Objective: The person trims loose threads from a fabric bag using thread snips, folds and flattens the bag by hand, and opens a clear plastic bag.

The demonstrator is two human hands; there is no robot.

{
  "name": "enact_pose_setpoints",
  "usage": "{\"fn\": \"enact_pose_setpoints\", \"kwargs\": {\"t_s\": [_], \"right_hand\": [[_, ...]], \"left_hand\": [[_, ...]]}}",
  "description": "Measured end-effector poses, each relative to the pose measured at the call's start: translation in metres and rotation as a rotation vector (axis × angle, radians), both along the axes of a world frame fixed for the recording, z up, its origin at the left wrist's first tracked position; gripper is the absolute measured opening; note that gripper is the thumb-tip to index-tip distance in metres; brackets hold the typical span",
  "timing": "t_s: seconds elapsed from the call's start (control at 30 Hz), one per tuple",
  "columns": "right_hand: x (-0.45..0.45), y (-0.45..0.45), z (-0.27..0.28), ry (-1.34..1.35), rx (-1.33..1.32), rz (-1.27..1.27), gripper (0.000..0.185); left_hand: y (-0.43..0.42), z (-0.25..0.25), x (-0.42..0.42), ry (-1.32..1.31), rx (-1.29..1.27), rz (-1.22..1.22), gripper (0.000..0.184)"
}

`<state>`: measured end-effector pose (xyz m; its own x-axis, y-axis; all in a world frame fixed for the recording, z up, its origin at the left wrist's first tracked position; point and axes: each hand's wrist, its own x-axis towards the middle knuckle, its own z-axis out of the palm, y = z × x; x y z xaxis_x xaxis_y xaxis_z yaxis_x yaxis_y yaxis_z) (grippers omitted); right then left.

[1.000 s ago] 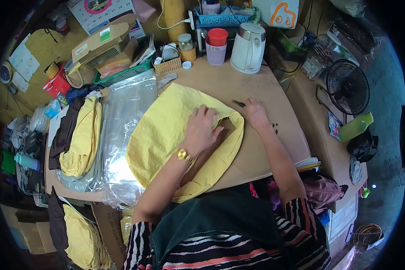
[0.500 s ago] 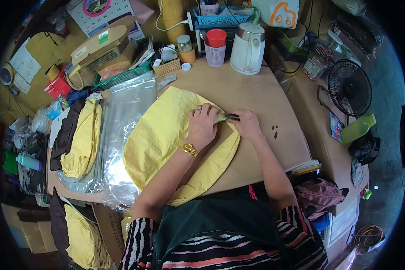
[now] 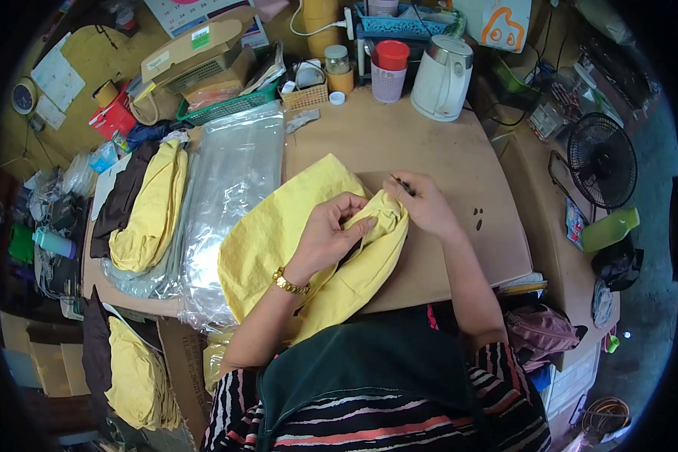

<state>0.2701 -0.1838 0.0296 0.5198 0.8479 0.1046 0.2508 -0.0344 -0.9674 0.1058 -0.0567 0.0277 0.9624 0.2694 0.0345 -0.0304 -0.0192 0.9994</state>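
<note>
- Yellow pile (image 3: 139, 377) at lower left, below the table (image 3: 459, 151), with dark cloth (image 3: 96, 346) along its left side.
- Folded bundle (image 3: 154, 207), yellow and dark brown, lying on the table's left part.
- Clear plastic sheets (image 3: 233, 173), flat, just right of the bundle.
- Yellow cloth (image 3: 271, 241) at the middle of the table, its right end bunched between both hands.
- Left hand (image 3: 328, 237) on the cloth, gold watch (image 3: 288, 281) at the wrist; fingers curled, thumb stretched along a fold. Whether they pinch it, I cannot tell.
- Right hand (image 3: 426, 203) at the bunched end, fingers closed around a small dark tool (image 3: 403, 184) whose tip pokes out.
- White kettle (image 3: 438, 83) at the table's back.
- Black fan (image 3: 601, 160) well off to the right, near a green bottle (image 3: 612, 230).
</note>
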Motion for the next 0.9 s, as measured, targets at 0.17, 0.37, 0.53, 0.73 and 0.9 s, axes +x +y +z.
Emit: {"fn": "enact_pose_setpoints", "kwargs": {"t_s": [0.17,0.37,0.53,0.73,0.9], "right_hand": [[-0.068,-0.026,0.018,0.036,0.305,-0.345,0.021],[-0.050,-0.016,-0.012,-0.115,0.162,-0.422,0.015],[-0.011,-0.001,-0.017,0.311,0.121,0.039,0.019],[-0.012,0.016,-0.006,-0.083,0.030,0.051,0.018],[-0.025,-0.018,0.014,-0.294,-0.056,-0.219,0.023]], "left_hand": [[-0.004,0.010,-0.002,-0.069,0.308,0.281,0.026],[-0.007,0.034,-0.012,-0.039,0.477,0.263,0.028],[-0.001,0.037,-0.020,-0.071,0.288,0.042,0.029],[0.002,0.015,-0.024,-0.153,-0.184,0.153,0.034],[-0.003,0.018,-0.026,-0.113,-0.085,0.241,0.033]]}}
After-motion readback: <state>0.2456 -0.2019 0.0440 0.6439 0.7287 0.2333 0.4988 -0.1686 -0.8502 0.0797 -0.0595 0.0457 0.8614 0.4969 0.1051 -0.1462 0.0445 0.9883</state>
